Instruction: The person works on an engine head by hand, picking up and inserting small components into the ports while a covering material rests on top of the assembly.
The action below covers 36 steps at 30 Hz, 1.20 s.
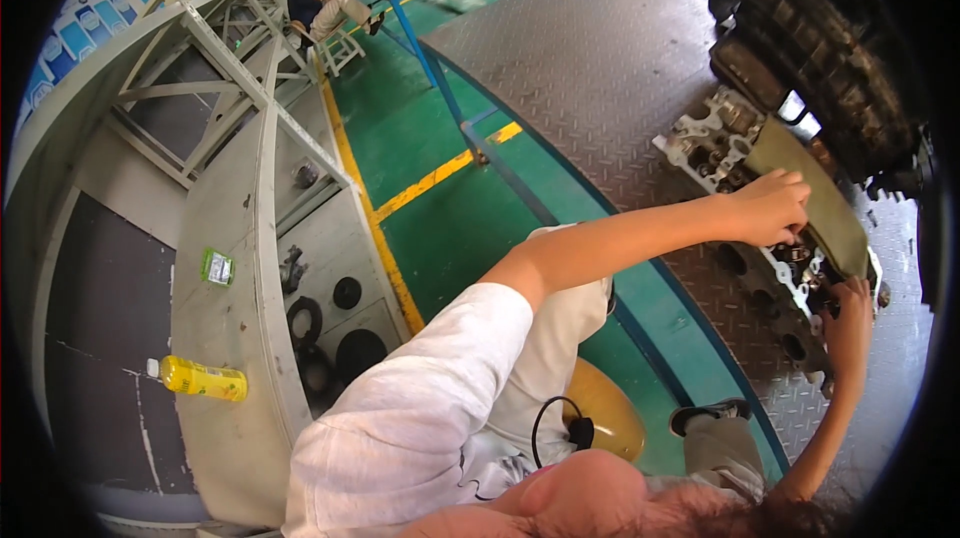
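Note:
A metal engine cylinder head (pixel 790 273) with exposed valve parts lies on the diamond-plate tabletop at my right. Along its far side runs an olive-green flat strip (pixel 815 198), whose material I cannot make out. My left hand (pixel 775 208) is over the middle of the cylinder head beside the strip, its fingers curled together; what they grip is hidden. At the near end of the head, my right hand (pixel 850 323) has its fingers bent down into the part next to the strip's lower end. Its fingertips are hidden too.
A large dark engine assembly (pixel 820 48) rises beyond the cylinder head. The blue-framed diamond-plate table (pixel 590 48) stretches away. To my left, a pale bench (pixel 220 328) bears a yellow drink bottle (pixel 205 379) and a green packet (pixel 217 267). A seated person (pixel 320 3) is far off.

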Motion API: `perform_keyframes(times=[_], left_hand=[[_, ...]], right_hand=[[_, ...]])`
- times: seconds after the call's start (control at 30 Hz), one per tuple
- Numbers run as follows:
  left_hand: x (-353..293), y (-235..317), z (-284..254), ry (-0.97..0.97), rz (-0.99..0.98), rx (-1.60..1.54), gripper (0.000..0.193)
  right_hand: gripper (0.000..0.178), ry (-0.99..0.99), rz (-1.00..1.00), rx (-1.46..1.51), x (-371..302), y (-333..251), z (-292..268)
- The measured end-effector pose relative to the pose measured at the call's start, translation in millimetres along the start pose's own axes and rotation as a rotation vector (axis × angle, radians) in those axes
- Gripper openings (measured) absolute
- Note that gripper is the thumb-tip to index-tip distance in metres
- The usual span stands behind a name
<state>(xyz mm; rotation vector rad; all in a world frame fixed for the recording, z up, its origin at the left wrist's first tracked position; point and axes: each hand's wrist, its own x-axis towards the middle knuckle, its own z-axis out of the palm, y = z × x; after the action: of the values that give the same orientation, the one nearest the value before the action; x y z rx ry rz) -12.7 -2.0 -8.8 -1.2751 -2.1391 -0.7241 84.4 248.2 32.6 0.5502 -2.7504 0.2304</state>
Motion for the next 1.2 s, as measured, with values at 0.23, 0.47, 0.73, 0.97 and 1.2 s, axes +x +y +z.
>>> perform_keyframes(times=[0.23, 0.47, 0.73, 0.97, 1.2], left_hand=[[4, -5, 5, -0.112, 0.002, -0.127, 0.017], [12, 4, -18, -0.085, 0.005, -0.101, 0.019], [60, 44, -16, -0.369, -0.008, -0.186, 0.019], [86, 48, 10, -0.656, 0.071, -0.076, 0.017], [107, 44, 19, -0.985, -0.035, 0.002, 0.028]], right_hand=[[0.018, -0.174, 0.048, -0.006, 15, 3, 3], [0.012, -0.233, -0.055, 0.004, 22, 9, 0], [0.014, -0.132, -0.03, 0.166, 12, 18, -19], [0.017, -0.1, -0.062, 0.259, 20, 27, -16], [0.02, -0.092, 0.053, 0.266, 28, 26, -13]])
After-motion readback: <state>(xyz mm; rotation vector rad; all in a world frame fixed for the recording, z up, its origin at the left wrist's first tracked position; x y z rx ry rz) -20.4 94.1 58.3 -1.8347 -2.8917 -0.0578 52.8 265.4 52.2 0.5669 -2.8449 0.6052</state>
